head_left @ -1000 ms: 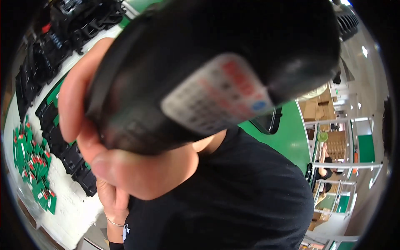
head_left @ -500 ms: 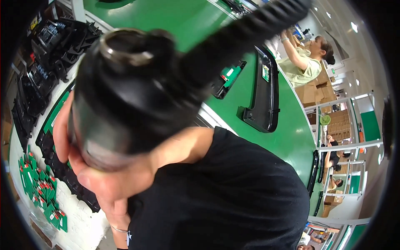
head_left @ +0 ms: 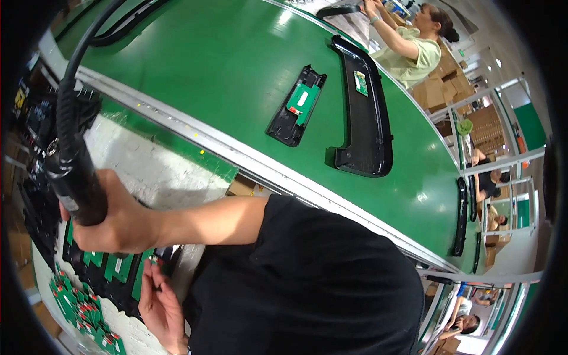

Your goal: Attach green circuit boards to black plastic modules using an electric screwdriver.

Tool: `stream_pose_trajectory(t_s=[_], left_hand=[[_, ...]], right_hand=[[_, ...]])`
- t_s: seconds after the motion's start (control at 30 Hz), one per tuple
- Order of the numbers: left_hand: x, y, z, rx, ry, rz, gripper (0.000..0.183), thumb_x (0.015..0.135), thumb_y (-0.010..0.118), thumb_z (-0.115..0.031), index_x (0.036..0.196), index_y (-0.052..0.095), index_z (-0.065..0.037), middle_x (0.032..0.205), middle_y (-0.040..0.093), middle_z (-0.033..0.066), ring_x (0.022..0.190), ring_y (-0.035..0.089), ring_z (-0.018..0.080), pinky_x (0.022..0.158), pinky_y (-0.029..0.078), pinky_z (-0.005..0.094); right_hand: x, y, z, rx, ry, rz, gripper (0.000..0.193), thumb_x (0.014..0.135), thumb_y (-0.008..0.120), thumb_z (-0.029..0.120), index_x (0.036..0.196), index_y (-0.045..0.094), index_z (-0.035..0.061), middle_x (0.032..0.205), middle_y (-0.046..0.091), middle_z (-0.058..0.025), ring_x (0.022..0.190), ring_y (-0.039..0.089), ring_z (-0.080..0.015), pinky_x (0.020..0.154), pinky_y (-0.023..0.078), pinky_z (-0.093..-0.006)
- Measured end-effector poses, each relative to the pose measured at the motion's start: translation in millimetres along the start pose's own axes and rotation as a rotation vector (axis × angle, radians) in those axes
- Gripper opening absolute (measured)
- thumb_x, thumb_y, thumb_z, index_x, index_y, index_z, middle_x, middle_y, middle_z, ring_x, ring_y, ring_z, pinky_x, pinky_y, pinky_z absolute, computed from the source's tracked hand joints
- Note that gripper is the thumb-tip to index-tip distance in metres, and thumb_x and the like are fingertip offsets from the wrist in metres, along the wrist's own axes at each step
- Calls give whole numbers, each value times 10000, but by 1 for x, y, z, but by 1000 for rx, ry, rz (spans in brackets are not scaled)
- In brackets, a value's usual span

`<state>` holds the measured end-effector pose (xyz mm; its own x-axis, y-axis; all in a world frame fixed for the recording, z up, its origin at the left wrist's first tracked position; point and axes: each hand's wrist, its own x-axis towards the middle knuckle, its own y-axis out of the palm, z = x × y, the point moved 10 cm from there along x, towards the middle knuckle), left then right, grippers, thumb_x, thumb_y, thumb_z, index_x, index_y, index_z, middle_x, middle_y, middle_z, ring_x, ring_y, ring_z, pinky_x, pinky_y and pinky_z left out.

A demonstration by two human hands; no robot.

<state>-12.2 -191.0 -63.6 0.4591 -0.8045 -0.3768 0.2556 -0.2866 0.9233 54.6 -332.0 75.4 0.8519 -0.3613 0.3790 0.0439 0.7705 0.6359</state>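
Observation:
My right hand (head_left: pixel 121 222) is wrapped around a black electric screwdriver (head_left: pixel 74 183), whose thick ribbed cord runs up from its top. The tool stands nearly upright over a row of black plastic housings (head_left: pixel 126 300) with green circuit boards (head_left: pixel 120 264) in them. Its tip is hidden behind my hand. Lower down, my left hand (head_left: pixel 161 310) has its fingers stretched out, with the fingertips at a board's edge beside a small red connector (head_left: pixel 156 260). Nothing is seen gripped in that hand.
Loose green boards (head_left: pixel 83 310) lie piled at lower left, and black parts (head_left: pixel 35 207) are heaped at the left edge. On the green conveyor (head_left: pixel 207 77) rest a black housing (head_left: pixel 290 127) with a board and a long black panel (head_left: pixel 370 136). A co-worker (head_left: pixel 414 53) works across it.
My right hand has lowered the screwdriver from close in front of the camera to the housings at left. My left hand, mostly hidden before, now shows beside a board.

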Motion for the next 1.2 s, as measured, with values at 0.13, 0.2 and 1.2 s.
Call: stream_pose_trajectory(t_s=[0.13,0.2,1.2], left_hand=[[-5,2,-14,152,-50,110,358,956,299,-146,1263,347,31,1217,461,195,1051,502,264,948,425,366],[-2,-18,-37,183,73,-128,352,959,319,-190,1228,382,28,1062,534,126,887,523,205,838,474,310],[110,34,62,785,-282,-55,104,850,445,-33,750,440,-59,587,394,18,473,369,116,429,345,198]], right_hand=[[7,-9,8,-31,-126,43,239,634,593,-24,846,501,37,730,500,-5,628,459,-67,552,395,-233],[9,-24,7,-74,-215,-43,289,648,586,-25,903,473,50,755,486,-8,646,458,-80,574,400,-239],[38,-90,-39,368,-2,-88,327,587,569,-20,896,469,19,590,406,6,544,396,-85,488,339,-247]])
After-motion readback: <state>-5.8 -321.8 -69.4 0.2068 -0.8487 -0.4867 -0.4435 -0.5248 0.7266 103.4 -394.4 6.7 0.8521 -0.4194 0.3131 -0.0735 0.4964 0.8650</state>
